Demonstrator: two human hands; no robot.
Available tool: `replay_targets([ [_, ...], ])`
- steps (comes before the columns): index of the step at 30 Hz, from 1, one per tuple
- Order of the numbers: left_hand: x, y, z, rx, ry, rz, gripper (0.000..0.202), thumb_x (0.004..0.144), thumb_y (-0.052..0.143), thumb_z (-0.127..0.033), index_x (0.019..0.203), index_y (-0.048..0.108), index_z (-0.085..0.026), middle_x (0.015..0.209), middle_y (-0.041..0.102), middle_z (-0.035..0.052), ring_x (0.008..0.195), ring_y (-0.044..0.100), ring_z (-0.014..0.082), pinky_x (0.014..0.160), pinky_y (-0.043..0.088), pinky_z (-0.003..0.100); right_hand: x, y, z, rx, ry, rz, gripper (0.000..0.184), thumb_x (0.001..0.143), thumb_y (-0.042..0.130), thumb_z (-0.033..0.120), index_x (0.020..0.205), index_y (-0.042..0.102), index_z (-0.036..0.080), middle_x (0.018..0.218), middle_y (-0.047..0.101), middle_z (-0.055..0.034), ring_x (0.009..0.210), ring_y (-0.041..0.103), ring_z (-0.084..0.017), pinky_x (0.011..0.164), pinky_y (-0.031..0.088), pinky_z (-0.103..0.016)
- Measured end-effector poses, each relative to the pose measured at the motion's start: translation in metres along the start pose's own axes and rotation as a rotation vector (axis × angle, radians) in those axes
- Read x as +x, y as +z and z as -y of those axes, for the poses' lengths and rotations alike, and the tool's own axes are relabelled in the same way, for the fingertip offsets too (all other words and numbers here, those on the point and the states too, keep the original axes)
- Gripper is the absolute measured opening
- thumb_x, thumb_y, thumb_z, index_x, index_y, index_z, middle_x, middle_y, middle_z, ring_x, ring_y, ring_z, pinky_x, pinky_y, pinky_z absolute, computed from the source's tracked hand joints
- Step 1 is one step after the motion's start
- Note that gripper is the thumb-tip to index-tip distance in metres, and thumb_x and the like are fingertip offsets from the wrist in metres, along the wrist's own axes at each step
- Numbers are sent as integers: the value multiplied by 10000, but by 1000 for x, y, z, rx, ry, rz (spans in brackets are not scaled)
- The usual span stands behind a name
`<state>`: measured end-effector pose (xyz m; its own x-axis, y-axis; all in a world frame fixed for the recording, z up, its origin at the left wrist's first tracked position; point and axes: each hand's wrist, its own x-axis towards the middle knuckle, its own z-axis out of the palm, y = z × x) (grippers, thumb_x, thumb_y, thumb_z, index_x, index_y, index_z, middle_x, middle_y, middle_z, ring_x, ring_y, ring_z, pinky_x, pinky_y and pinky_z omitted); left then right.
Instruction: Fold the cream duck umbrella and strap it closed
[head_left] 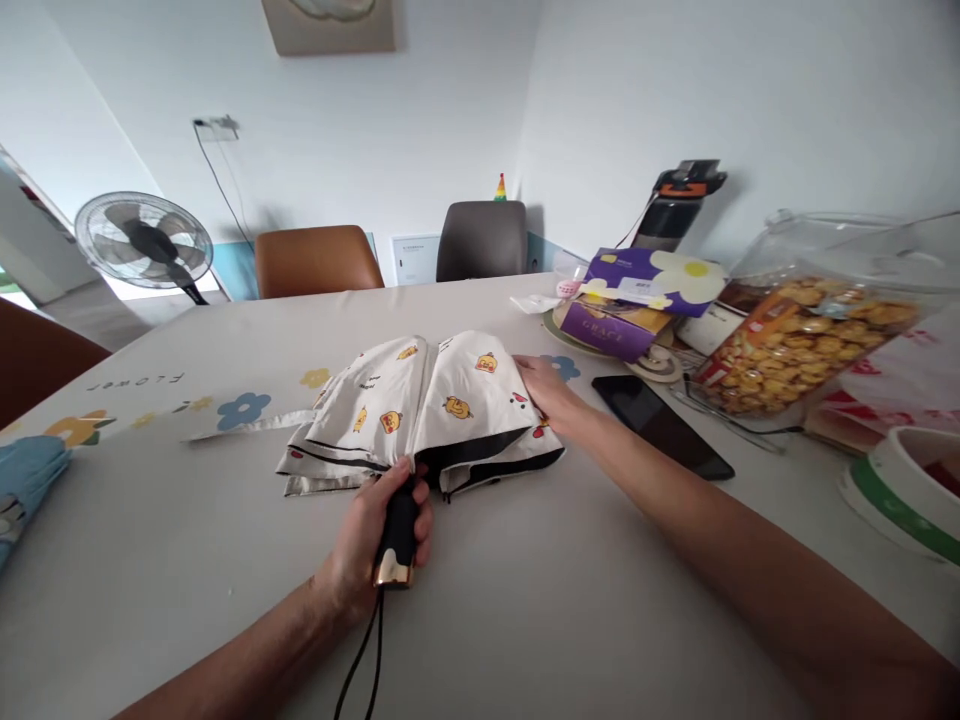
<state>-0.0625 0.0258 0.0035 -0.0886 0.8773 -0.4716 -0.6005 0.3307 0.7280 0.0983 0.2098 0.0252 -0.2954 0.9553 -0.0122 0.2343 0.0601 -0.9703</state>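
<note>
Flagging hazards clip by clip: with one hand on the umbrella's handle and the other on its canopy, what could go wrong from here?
1. The right hand rests on the loose canopy of the umbrella near the phone; a sweep of fabric or forearm might push the phone.
2. The left hand grips only the handle; the loose folds could spring open or bunch unevenly.
3. The wrist strap hangs toward the table edge and might snag.
</note>
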Motion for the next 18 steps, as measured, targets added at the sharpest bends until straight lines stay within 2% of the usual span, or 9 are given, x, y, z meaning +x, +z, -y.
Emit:
replay_targets([
  [5, 2, -2, 3, 36, 38, -19, 232, 847, 484, -387, 852, 501, -156, 618, 466, -40, 374, 419, 78, 306, 389, 223, -2, -1, 6, -42, 32, -47, 479, 761, 456, 637, 605, 476, 185, 554, 477, -1, 525, 443, -122, 483, 347, -251],
  [8, 3, -4, 4, 54, 39, -6, 260, 826, 512, -411, 852, 509, -152, 610, 495, -29, 374, 440, 82, 328, 388, 222, -3, -4, 10, -164, 15, -38, 488, 768, 435, 643, 577, 422, 193, 523, 407, 18, 497, 385, -107, 467, 302, -251],
  [11, 2, -3, 4, 93, 32, 1, 295, 806, 529, -447, 806, 506, -153, 547, 505, -24, 356, 449, 89, 345, 378, 217, -5, -8, 15, -333, -34, 82, 417, 686, 609, 525, 553, 398, 191, 503, 357, 47, 477, 325, -82, 447, 248, -237],
  [14, -1, 1, 2, 152, 6, -21, 338, 793, 523, -483, 710, 475, -159, 462, 484, -25, 332, 452, 97, 338, 344, 199, -8, -15, 26, -412, -3, 139, 260, 615, 674, 338, 568, 478, 175, 500, 411, 50, 453, 356, -76, 424, 231, -224],
  [16, -4, 5, 1, 191, -10, -42, 357, 780, 525, -501, 683, 463, -164, 433, 479, -25, 324, 459, 103, 328, 323, 190, -11, -23, 36, -323, 5, 131, 158, 613, 663, 280, 660, 568, 163, 550, 509, 26, 469, 438, -93, 419, 276, -217],
  [18, -6, 8, 0, 218, -13, -52, 366, 760, 538, -517, 681, 464, -167, 425, 483, -26, 318, 463, 110, 318, 313, 190, -14, -30, 45, -181, 45, 193, 198, 614, 678, 271, 761, 613, 156, 623, 588, -9, 504, 512, -117, 424, 344, -217],
])
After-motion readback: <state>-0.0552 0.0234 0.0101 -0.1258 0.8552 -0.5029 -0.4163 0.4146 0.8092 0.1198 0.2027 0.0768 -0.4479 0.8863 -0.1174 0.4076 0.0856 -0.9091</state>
